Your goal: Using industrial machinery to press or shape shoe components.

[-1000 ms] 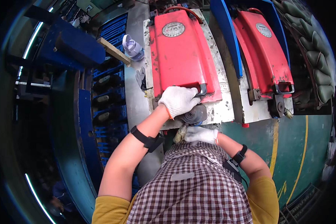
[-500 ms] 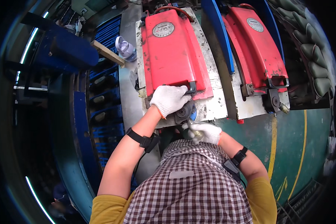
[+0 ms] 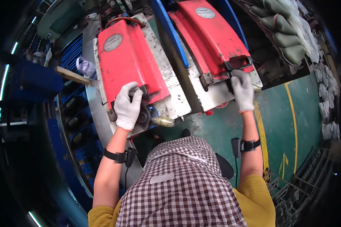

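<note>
My left hand [image 3: 128, 107], in a white knit glove, has its fingers curled at the black handle [image 3: 143, 90] on the near end of the left red machine cover [image 3: 125, 60]. Below it sits a dark round latch part [image 3: 143, 116], partly hidden by the hand. A lever grip wrapped in yellowish clear film [image 3: 163, 121] sticks out beside the latch, untouched. My gloved right hand [image 3: 242, 90] is at the right red machine cover [image 3: 212, 38], just under its black handle [image 3: 238, 62]. It hides the latch there, and its fingers are slightly blurred.
A blue panel [image 3: 170, 32] stands between the two machines. A lilac bottle [image 3: 86, 68] stands by a wooden bar [image 3: 72, 75] at left. Grey-green shoe-like pieces [image 3: 288, 39] hang at far right. A metal rack [image 3: 295, 189] stands on the green floor [image 3: 201, 130].
My right hand has let go of the film-wrapped lever grip and moved right to the second machine. My left hand stays at the left handle. The view has shifted right.
</note>
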### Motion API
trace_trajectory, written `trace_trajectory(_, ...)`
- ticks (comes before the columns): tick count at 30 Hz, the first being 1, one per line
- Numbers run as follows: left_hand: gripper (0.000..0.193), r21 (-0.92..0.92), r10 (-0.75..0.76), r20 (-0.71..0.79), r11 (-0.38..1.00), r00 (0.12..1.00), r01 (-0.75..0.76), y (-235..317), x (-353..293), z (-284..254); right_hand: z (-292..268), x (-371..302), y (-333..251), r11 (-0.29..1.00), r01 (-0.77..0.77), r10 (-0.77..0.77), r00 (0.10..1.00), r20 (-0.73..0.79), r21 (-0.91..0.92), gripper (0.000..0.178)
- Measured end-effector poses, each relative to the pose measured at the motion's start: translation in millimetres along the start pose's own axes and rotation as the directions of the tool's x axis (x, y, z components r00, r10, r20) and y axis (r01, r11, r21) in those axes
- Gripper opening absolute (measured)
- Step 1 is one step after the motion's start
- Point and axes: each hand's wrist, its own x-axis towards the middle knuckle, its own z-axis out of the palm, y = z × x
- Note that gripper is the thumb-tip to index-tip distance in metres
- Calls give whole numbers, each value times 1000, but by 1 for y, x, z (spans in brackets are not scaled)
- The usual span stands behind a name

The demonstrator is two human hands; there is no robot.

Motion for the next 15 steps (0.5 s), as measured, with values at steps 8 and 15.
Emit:
trace_trajectory(8,41,7,442,262,888,858,-459,88,10,85,-67,10,69,572,-213,394,918,37,-792,42)
trace_trajectory(15,58,22,440,520,850,732,-527,122,14,145,-56,-59,28,660,-472,607,794,44,-584,69)
